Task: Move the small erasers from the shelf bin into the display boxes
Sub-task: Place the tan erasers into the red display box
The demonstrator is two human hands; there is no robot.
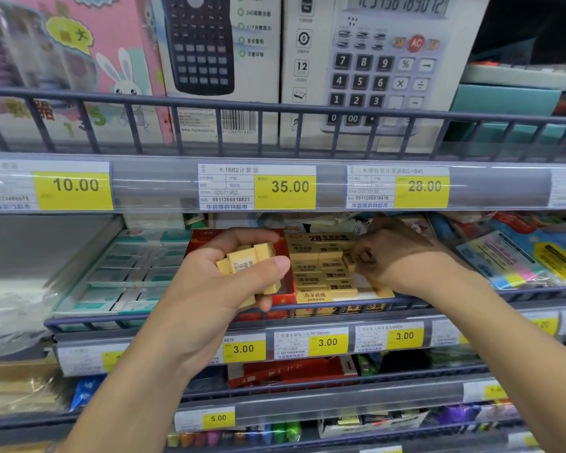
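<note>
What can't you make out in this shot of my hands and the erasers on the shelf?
- Head view: how many erasers the left hand holds; fingers cover part of the bunch.
- Head view: the right hand's fingertips and the eraser they pinch at the yellow display box; blurred and curled under.
- Head view: inside of the red display box; the left hand hides it.
- Head view: small print on the price tags; too fine.

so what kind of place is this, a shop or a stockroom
Most likely a stationery aisle in a shop: yellow price tags run along the shelf edges, boxed calculators stand above, and the left hand holds small erasers by an open display box.
</note>
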